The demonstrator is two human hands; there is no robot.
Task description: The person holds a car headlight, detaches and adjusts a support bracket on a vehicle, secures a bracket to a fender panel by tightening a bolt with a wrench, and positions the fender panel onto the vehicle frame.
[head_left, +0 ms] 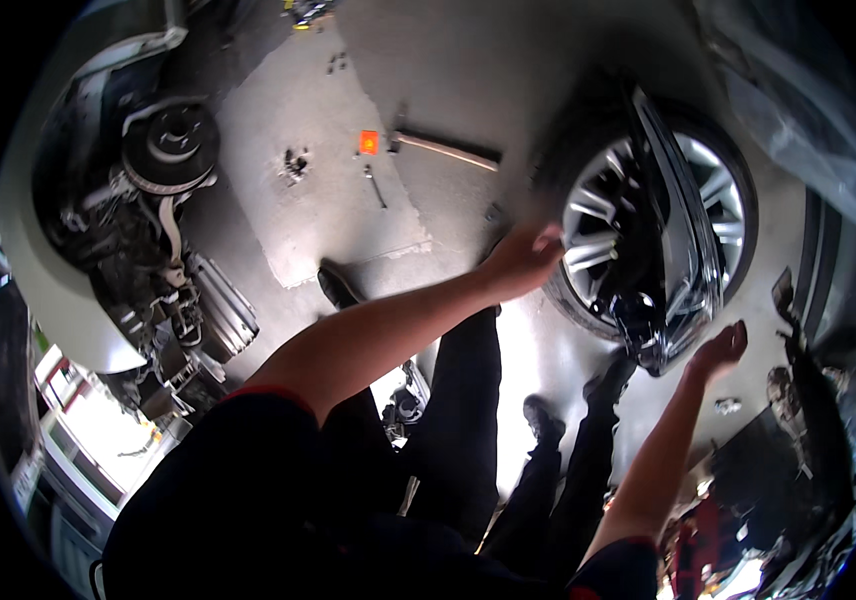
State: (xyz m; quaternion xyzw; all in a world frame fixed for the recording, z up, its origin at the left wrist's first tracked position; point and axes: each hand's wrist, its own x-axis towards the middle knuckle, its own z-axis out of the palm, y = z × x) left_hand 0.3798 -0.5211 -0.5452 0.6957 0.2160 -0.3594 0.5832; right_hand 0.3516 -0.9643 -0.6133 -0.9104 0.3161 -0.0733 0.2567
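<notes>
My left hand (530,258) is beside the tyred wheel (583,255), fingers curled and slightly blurred; whatever they might hold is hidden. My right hand (720,350) is at the lower right of the wheel, fingers curled with nothing visible in them, near a glossy black car body part (676,230) with chrome edging. That long part lies across the silver-spoked wheel, hiding much of its middle.
A car's exposed brake disc (173,145) and wheel arch (53,310) occupy the left. A long-handled hammer (448,150), orange object (369,142) and small parts (296,165) lie on the floor. Another person's shoes (543,418) are below the wheel. Plastic sheeting (808,120) hangs right.
</notes>
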